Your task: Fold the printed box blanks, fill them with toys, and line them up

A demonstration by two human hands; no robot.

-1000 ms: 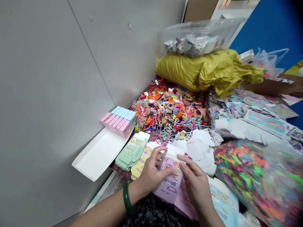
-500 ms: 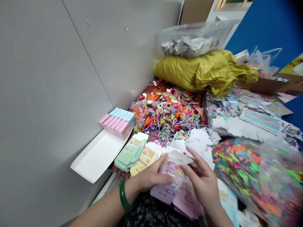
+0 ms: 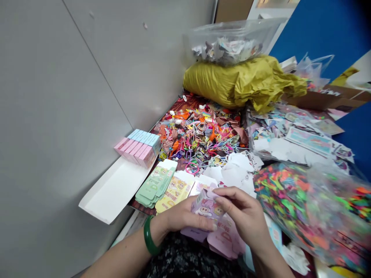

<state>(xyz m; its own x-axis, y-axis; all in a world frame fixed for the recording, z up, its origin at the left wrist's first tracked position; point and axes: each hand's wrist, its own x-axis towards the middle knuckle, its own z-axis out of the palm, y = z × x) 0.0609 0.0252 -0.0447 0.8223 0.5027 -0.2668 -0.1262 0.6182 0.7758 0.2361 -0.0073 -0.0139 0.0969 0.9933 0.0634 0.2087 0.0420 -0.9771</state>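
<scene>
My left hand cups a small lilac printed cardboard box from below, and my right hand pinches its upper edge from the right. A jade bangle circles my left wrist. Flat lilac card blanks lie just under my hands. Beyond my left hand sit a stack of mint-green flat cartons and yellow printed cartons. Several pink and blue boxes stand in a row on a long white card tray.
A grey wall runs along the left. Ahead lie a heap of colourful hair ties, white paper offcuts, and a yellow sack under a clear bag of printed pieces. A bulging plastic bag of bright items fills the right.
The white flap on the lilac box no longer stands out, and the box looks more closed. My hands have drawn closer together. The whole view has shifted slightly.
</scene>
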